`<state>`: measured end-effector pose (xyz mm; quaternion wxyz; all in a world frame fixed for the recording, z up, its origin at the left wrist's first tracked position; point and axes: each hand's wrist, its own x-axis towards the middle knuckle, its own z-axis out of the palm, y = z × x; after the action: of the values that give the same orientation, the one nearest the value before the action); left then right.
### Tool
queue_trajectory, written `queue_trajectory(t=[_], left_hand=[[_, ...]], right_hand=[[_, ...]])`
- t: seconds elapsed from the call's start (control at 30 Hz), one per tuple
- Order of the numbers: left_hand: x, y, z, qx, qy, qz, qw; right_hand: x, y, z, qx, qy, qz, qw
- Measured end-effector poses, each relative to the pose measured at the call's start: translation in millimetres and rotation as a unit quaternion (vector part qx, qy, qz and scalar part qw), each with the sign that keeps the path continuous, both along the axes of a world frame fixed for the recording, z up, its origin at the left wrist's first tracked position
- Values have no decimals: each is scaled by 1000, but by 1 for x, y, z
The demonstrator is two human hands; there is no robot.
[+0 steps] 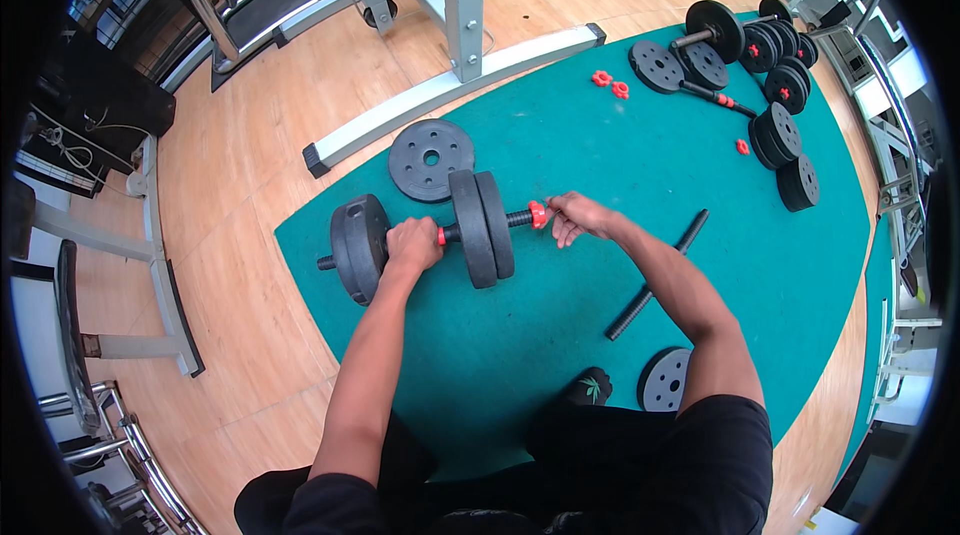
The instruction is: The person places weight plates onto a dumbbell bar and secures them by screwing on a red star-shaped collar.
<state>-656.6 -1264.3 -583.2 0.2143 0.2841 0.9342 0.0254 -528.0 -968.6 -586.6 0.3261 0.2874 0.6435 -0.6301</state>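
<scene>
A dumbbell with dark grey plates point(467, 230) lies across the green mat, its threaded bar running left to right. My left hand point(413, 244) is closed round its handle, between the left-hand plates point(358, 247) and the right-hand pair. On the threads at the bar's right end sits a red star-shaped collar nut point(538, 215), apart from the plates. My right hand point(582, 218) has its thumb and forefinger at that nut, with the other fingers loosely curled. Just behind the dumbbell a loose round plate point(410, 163) lies flat on the mat.
The green mat point(560, 310) carries a black threaded bar point(640, 307) under my right forearm and a plate point(662, 382) near my foot. More red nuts point(611, 85), plates point(655, 67) and dumbbells lie far right. A grey machine frame point(450, 100) stands behind the mat.
</scene>
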Motion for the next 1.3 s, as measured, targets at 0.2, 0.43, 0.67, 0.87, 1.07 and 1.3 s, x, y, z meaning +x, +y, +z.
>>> queue_trajectory(t=[0.2, 0.43, 0.67, 0.87, 1.07, 1.3], left_hand=[[-3, 0, 0, 7, 6, 2, 1000], [-2, 1, 2, 3, -1, 10, 1000], [1, 5, -2, 12, 0, 7, 1000], [-2, 3, 2, -2, -6, 11, 1000], [-4, -1, 1, -1, -2, 17, 1000], [-4, 0, 2, -4, -8, 10, 1000]], right_hand=[[8, 8, -8, -26, 6, 17, 999], [15, 7, -17, -45, -4, 76, 996], [15, 23, -34, -85, 4, 129, 988], [12, 5, -29, -111, 23, -20, 993], [7, -7, -28, -49, 52, 0, 997], [-2, -4, -16, 38, 118, 98, 987]])
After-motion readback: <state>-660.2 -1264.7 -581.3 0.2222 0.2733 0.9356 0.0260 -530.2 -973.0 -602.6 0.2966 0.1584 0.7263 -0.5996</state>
